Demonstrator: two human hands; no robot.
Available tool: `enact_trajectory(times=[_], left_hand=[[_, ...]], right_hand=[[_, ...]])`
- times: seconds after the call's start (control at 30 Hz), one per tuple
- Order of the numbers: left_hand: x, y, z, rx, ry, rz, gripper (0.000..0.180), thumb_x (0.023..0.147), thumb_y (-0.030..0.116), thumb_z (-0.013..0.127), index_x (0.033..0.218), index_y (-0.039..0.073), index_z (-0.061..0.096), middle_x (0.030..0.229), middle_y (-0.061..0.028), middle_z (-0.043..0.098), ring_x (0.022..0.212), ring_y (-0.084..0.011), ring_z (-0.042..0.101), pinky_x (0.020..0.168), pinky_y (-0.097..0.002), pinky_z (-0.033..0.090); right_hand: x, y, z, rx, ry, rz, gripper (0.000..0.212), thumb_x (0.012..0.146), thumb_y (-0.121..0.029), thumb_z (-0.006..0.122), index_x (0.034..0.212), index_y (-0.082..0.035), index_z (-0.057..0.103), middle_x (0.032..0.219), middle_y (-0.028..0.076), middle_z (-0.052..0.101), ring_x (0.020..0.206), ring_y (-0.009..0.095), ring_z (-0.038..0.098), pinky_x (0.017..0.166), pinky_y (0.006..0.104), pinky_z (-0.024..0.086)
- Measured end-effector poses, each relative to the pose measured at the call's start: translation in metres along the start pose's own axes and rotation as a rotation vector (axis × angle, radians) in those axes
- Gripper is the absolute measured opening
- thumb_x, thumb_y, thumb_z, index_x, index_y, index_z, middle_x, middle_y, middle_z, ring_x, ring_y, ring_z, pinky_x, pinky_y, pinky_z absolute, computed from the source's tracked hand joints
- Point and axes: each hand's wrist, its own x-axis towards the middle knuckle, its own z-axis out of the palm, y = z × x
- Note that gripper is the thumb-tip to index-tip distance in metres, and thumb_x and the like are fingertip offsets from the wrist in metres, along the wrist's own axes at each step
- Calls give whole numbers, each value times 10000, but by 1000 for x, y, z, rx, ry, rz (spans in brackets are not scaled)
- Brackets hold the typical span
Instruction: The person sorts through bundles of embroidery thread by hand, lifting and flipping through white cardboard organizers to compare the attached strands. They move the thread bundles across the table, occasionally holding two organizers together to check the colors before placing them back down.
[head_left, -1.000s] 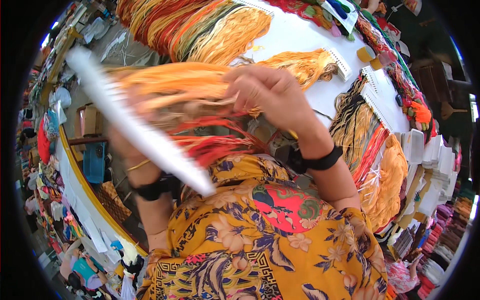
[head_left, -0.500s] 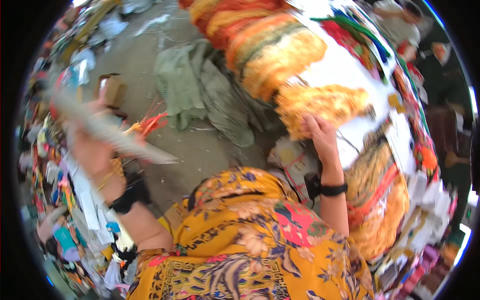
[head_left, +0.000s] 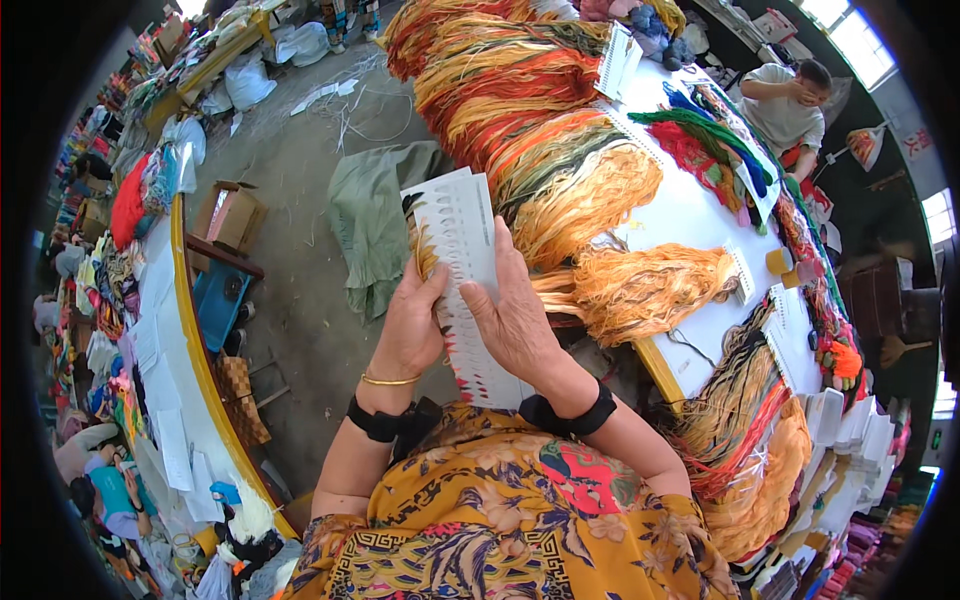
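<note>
Between my two hands is a long white punched card (head_left: 462, 238), held upright in front of my body. A row of holes runs down it, and short yarn ends in dark, gold and red show along its left edge. My left hand (head_left: 410, 320) grips that left edge, thumb on the face. My right hand (head_left: 518, 318) closes on the right edge with its thumb across the front. Just beyond my right hand, a bundle of golden-yellow yarn (head_left: 650, 290) lies on the white table (head_left: 690, 335), its right end at a small white card.
More orange, red and yellow yarn (head_left: 510, 85) covers the table's far part. Multicoloured hanks (head_left: 740, 400) hang at its near right. Green cloth (head_left: 375, 230) bulges beside the table. Left are a cardboard box (head_left: 230, 218) and another yellow-edged table (head_left: 185, 330). A person (head_left: 785, 110) sits at the far right.
My left hand has come in from the far left with the card. My right hand has let go of the golden-yellow yarn and moved left onto the card.
</note>
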Motion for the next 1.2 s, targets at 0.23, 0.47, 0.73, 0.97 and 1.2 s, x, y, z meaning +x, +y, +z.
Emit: enact_trajectory(times=[0.23,0.47,0.73,0.97,1.2], left_hand=[[39,1,10,79,21,38,334,964,154,461,1279,47,422,1192,-68,558,1064,-159,549,915,-316,452],[105,6,23,136,-58,-55,353,967,205,468,1281,48,439,1145,-58,593,995,-149,594,866,-307,487],[193,0,57,211,31,-38,347,961,178,477,1281,46,450,1156,-49,588,1026,-147,582,879,-319,477],[250,-12,53,116,175,35,264,951,187,495,1184,68,532,1068,-37,622,955,-162,603,855,-317,492],[259,33,55,-116,1,50,252,1007,288,344,1119,75,420,786,-52,421,669,-170,430,608,-323,422]], right_hand=[[29,27,-11,15,62,-178,695,909,-166,527,1416,66,111,1312,266,383,1184,352,444,951,386,397],[135,67,-43,693,117,-72,619,916,-118,533,1420,20,202,1349,158,404,1161,222,475,934,314,415],[224,119,-73,656,197,-110,297,889,-88,530,1177,-85,458,983,129,568,876,231,587,770,316,457],[250,195,-103,803,16,96,397,968,-274,443,1290,-43,426,1070,95,595,939,150,577,830,286,454],[260,435,-205,-322,180,359,374,790,-269,675,1089,-56,602,1052,157,599,969,337,567,852,382,455]])
